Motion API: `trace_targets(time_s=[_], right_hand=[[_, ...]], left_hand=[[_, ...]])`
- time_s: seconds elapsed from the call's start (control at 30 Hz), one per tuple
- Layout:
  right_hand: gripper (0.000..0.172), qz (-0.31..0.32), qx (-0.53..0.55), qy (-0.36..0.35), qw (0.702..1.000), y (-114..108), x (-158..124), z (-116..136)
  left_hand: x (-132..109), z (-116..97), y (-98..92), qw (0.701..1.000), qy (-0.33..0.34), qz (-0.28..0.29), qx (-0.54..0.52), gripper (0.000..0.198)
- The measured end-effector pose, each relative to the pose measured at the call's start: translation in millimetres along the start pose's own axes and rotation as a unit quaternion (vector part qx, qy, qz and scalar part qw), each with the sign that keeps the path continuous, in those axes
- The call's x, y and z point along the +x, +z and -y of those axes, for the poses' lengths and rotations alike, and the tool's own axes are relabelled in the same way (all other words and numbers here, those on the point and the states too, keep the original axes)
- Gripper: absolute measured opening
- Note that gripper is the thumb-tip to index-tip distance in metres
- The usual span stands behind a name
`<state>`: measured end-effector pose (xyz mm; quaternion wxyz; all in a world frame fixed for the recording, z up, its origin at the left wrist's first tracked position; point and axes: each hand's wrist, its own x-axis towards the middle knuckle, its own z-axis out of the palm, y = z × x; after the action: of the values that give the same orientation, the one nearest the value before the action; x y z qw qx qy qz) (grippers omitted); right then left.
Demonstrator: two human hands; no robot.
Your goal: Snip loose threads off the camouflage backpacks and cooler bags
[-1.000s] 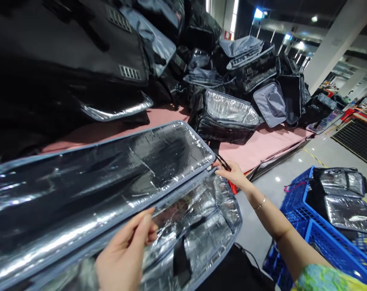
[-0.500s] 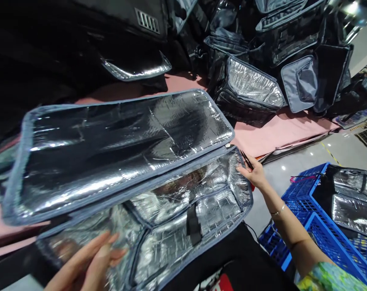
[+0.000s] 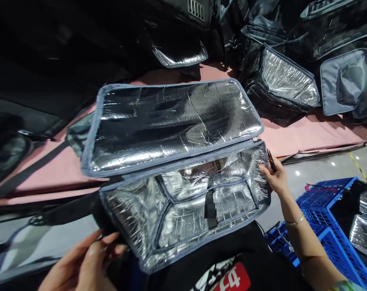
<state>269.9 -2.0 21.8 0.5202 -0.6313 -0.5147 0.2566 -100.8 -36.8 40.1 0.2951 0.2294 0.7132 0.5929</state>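
An insulated bag [image 3: 187,222] with crinkled silver lining and grey-blue edging lies open in front of me. Its silver-faced lid [image 3: 177,125] is folded back towards the table. A black strap [image 3: 211,210] crosses the inner front wall. My right hand [image 3: 276,176] grips the bag's right side, thumb inside the rim, and a dark pointed tool like tweezers [image 3: 271,160] sticks up from that hand. At the bag's left outer side is my left hand [image 3: 90,258], thumb and fingers drawn together against dark material; what they pinch is not clear.
A pink-covered table [image 3: 317,135] runs behind the bag. Beyond stand black bags, one with its silver lining [image 3: 288,79] showing. Blue plastic crates [image 3: 319,202] holding another silver-lined bag stand at the lower right. A large black bag [image 3: 80,48] fills the upper left.
My left hand has gone from over the bag's left interior to its left outer side, its fingers drawn together. The view has swung left; my right hand keeps its grip.
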Motion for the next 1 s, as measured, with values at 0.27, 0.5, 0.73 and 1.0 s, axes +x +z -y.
trace_targets(time_s=[0.27,0.5,0.73,1.0], right_hand=[[0.04,0.007,-0.023,-0.015,1.0,6,1,19],[0.034,-0.004,0.017,0.004,1.0,17,2,28],[0.031,-0.016,0.042,-0.005,0.999,24,6,25],[0.038,-0.111,-0.095,-0.079,0.986,28,-6,38]], left_hand=[[-14,35,71.7,0.834,0.153,0.45,0.279,0.038],[-15,104,153.5,0.68,0.199,0.543,0.452,0.034],[-6,131,179.1,0.642,0.21,0.566,0.473,0.03],[-3,136,176.9,0.727,0.182,0.515,0.417,0.014]])
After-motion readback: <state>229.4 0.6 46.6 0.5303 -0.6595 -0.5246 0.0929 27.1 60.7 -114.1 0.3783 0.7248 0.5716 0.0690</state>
